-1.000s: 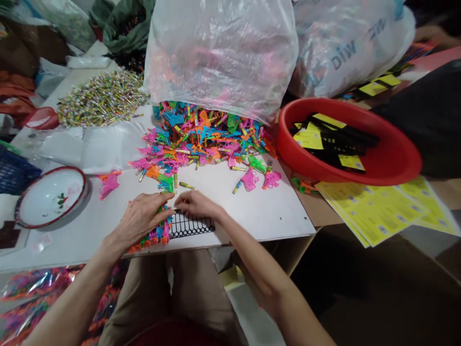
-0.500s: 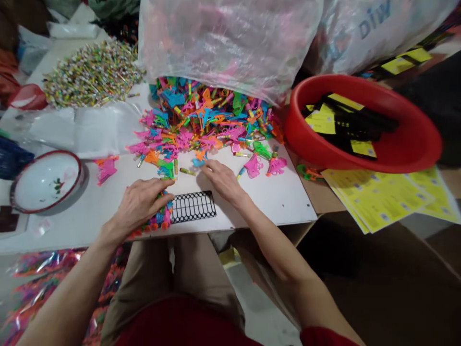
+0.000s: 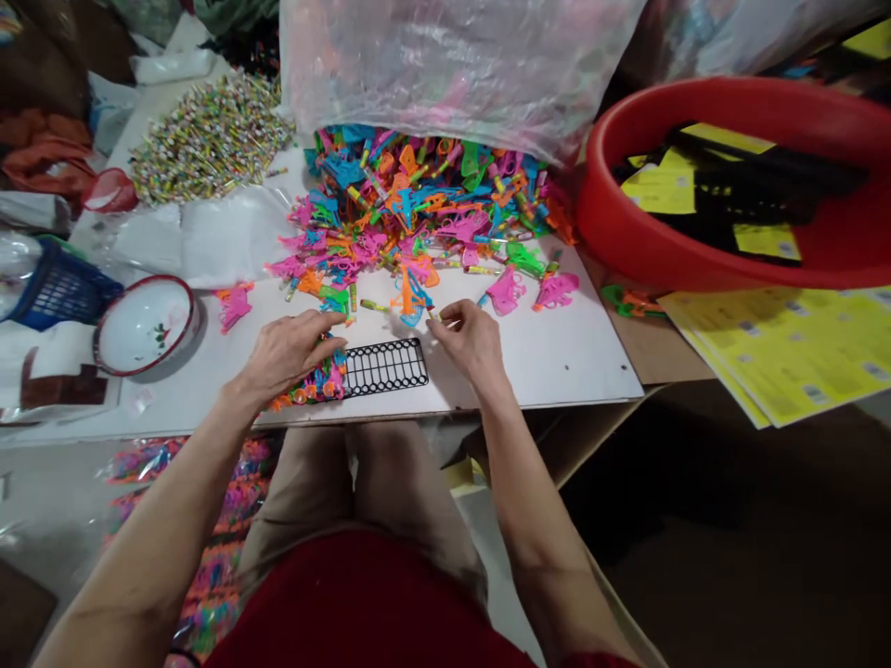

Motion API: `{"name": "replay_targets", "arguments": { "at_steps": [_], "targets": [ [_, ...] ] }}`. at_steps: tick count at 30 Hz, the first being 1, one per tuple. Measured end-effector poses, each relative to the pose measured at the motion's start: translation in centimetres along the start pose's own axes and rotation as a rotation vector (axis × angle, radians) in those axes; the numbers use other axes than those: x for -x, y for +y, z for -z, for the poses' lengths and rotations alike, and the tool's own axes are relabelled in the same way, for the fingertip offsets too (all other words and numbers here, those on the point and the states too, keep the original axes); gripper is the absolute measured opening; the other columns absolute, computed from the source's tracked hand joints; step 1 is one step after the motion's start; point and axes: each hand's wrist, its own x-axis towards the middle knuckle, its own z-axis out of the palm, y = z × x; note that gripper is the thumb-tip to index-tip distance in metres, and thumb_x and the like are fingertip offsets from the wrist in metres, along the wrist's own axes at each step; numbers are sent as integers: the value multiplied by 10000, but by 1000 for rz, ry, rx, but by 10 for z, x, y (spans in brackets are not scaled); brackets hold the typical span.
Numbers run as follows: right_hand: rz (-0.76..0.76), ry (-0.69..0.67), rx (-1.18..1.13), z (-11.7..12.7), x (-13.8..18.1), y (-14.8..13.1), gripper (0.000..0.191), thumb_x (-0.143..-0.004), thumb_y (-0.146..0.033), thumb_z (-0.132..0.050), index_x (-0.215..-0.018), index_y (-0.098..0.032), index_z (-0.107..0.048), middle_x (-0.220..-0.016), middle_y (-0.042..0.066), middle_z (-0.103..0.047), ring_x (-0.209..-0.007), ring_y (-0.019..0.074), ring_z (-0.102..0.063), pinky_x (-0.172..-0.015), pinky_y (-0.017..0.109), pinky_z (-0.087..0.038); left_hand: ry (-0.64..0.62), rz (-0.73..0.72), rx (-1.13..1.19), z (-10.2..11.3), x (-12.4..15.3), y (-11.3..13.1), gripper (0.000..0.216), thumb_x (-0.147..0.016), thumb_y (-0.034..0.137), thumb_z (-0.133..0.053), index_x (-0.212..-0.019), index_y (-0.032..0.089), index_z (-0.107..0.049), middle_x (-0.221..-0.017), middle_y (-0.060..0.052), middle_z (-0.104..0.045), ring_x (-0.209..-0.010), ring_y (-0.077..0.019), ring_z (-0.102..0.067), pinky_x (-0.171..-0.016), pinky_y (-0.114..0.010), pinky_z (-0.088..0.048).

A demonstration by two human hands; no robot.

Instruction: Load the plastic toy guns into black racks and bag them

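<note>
My left hand [image 3: 289,351] lies over the filled left end of a black plastic rack [image 3: 386,367], fingers stretched and thumb apart, touching a packed row of small colourful plastic toys [image 3: 320,378]. The rack's right part shows bare slots. Just beyond its right end, my right hand [image 3: 471,341] pinches the small tube end of a blue plastic toy [image 3: 412,314]. An orange toy [image 3: 406,293] lies against the blue one. Loose yellow tubes [image 3: 374,305] and a green toy [image 3: 337,299] rest near my left fingertips.
A heap of mixed toys [image 3: 410,204] spills from a clear plastic bag [image 3: 452,65]. On the right stands a red tub [image 3: 599,213] above yellow printed sheets [image 3: 786,343]. To the left are an enamel bowl [image 3: 187,311], a blue basket [image 3: 66,283] and a pile of tubes [image 3: 209,139].
My right hand has drawn back to the right and towards me, bringing the blue toy with it. My left hand stays over the rack. The whole view has shifted slightly.
</note>
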Motion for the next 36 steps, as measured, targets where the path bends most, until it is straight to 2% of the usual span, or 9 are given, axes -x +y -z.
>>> {"name": "replay_targets", "arguments": {
  "at_steps": [3,5,8,11,17,25,29,33,36],
  "targets": [
    [90,-76,-404,-21,35,-8,324,-794,-343,-637,-1053,-156,-584,-813,10,-633,-640,124,-564,-602,238,-457,18,12,-34,-1,0,2,429,-972,460,-394,-1272,222,-586,-1097,-67,-693,-919,-235,-671,-743,-322,-480],
    [102,-185,-503,-46,59,-11,254,-796,-299,-619,-1008,-161,-596,-790,4,-628,-605,113,-553,-587,236,-469,15,23,-50,0,0,3,420,-977,448,-385,-1278,231,-583,-1088,-65,-690,-917,-228,-669,-726,-309,-474],
    [84,-302,-441,-78,82,-11,153,-865,-233,-531,-971,-166,-619,-803,35,-648,-638,139,-597,-644,275,-513,11,28,-56,0,0,5,409,-984,428,-372,-1281,241,-583,-1084,-64,-685,-920,-215,-666,-726,-298,-469],
    [140,-313,-310,-92,89,-9,194,-921,-205,-469,-1043,-187,-618,-879,70,-658,-777,186,-634,-751,322,-533,23,33,-57,1,0,6,410,-984,427,-368,-1276,239,-586,-1094,-71,-680,-930,-223,-664,-732,-308,-474],
    [435,-332,109,-85,94,-20,187,-927,-92,-422,-1016,-157,-574,-1029,110,-584,-932,204,-577,-812,317,-534,-8,28,-35,1,0,4,416,-985,428,-367,-1280,223,-578,-1079,-69,-681,-939,-229,-665,-753,-326,-481],
    [444,-452,445,-72,93,-54,240,-917,-20,-360,-1032,-131,-539,-976,120,-576,-835,205,-594,-667,291,-538,14,28,-19,1,2,1,437,-993,438,-310,-1279,237,-572,-1082,-68,-674,-936,-227,-659,-757,-332,-481],
    [480,-462,402,-70,89,-45,212,-938,-59,-367,-1035,-138,-538,-994,112,-577,-863,208,-602,-699,301,-541,23,25,-26,1,3,1,437,-994,438,-310,-1270,232,-578,-1075,-71,-674,-942,-232,-657,-763,-335,-483],
    [466,-430,139,-69,88,-28,163,-954,-149,-445,-1083,-155,-545,-1055,95,-574,-912,186,-607,-793,304,-543,56,17,-20,0,3,2,455,-995,445,-292,-1269,225,-581,-1060,-78,-678,-948,-234,-656,-768,-340,-482],
    [463,-330,-139,-65,89,-26,401,-914,-151,-526,-1306,-180,-443,-1231,117,-549,-1144,205,-557,-971,360,-507,54,13,-22,-1,3,2,452,-993,452,-305,-1266,223,-583,-1055,-74,-682,-933,-233,-658,-754,-334,-478]
  ]
}}
